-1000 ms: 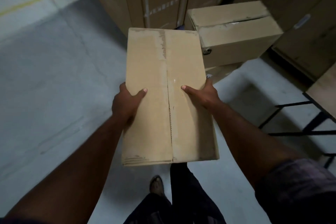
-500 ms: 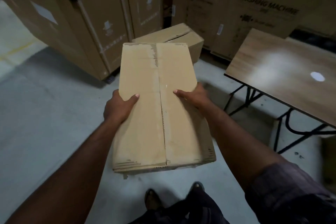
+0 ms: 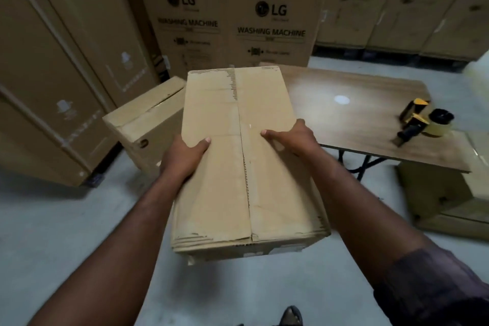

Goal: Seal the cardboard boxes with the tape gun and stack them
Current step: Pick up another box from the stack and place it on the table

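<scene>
Box (image 3: 238, 167) held mid-air, seam looks untaped. Left grip (image 3: 182, 159) and right grip (image 3: 291, 137) clamp its sides, thumbs on top. Tape gun (image 3: 420, 124) at 2 o'clock on worktop (image 3: 357, 103). Risk: box clips worktop edge and slips.

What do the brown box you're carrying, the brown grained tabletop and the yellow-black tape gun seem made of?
Brown box: corrugated cardboard, matte; fluting shows along worn edges. Brown grained tabletop: likely laminate, smooth; it mirrors a light spot. Yellow-black tape gun: probably hard plastic, too blurred to confirm.
</scene>
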Action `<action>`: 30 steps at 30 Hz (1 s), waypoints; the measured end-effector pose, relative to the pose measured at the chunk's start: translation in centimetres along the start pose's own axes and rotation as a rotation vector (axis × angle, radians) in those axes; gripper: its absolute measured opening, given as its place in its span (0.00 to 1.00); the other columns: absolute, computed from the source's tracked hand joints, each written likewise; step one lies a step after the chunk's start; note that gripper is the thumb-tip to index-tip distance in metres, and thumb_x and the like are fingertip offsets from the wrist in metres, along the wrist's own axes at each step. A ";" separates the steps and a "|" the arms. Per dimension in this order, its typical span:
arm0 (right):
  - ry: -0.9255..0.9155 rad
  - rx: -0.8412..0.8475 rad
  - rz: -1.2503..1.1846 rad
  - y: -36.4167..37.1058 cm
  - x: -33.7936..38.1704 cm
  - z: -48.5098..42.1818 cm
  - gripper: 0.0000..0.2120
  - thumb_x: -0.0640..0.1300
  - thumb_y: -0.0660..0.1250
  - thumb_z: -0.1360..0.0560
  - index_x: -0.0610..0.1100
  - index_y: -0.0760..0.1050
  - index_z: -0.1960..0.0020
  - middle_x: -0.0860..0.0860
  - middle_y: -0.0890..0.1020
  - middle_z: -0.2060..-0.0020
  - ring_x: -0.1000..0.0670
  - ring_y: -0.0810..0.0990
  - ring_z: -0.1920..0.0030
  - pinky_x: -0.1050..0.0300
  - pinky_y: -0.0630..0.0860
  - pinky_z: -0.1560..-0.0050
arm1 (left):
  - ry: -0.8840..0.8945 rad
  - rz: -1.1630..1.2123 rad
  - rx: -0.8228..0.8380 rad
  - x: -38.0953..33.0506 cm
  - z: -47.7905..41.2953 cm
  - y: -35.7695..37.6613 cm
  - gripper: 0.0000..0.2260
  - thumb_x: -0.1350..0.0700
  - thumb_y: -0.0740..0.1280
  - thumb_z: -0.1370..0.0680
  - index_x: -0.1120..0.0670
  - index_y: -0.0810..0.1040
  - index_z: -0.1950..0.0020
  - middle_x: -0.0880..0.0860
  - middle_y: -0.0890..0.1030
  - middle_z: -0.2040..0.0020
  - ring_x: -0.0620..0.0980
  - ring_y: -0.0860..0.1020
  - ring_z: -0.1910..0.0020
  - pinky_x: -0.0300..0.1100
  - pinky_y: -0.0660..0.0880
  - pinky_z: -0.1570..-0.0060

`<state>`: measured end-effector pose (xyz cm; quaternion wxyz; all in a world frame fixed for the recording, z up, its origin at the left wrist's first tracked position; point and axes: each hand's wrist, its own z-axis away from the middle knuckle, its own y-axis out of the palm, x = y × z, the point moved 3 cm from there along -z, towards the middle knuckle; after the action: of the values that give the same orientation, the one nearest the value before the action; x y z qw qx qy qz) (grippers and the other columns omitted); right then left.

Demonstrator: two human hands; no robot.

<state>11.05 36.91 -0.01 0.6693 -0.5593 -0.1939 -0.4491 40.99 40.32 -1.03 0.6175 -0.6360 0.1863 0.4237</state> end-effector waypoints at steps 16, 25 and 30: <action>0.074 -0.210 -0.069 -17.2 -8.1 -11.5 0.41 0.65 0.79 0.35 0.44 0.69 0.33 0.47 0.79 0.37 0.44 0.79 0.42 0.47 0.80 0.44 | 0.142 0.019 0.159 -15.3 -7.0 18.3 0.37 0.27 0.66 0.35 0.47 0.74 0.32 0.50 0.82 0.40 0.55 0.80 0.44 0.54 0.78 0.42; 0.136 -0.270 -0.121 -21.2 -7.7 -25.3 0.43 0.64 0.80 0.35 0.43 0.68 0.31 0.46 0.79 0.36 0.43 0.79 0.40 0.47 0.79 0.42 | 0.165 -0.024 0.190 -23.0 -18.7 27.5 0.27 0.37 0.69 0.25 0.50 0.75 0.32 0.53 0.81 0.37 0.58 0.79 0.41 0.46 0.72 0.50; 0.159 -0.301 -0.163 -23.0 -7.4 -32.0 0.43 0.64 0.80 0.36 0.44 0.68 0.30 0.47 0.79 0.36 0.44 0.80 0.41 0.45 0.80 0.42 | 0.160 -0.008 0.221 -26.3 -24.6 31.4 0.27 0.36 0.70 0.26 0.50 0.74 0.33 0.53 0.81 0.38 0.58 0.79 0.42 0.47 0.75 0.46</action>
<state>-19.33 10.91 -2.00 0.5525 -0.5982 -0.1156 -0.5688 9.70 4.29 -3.54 0.6686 -0.5965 0.2783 0.3460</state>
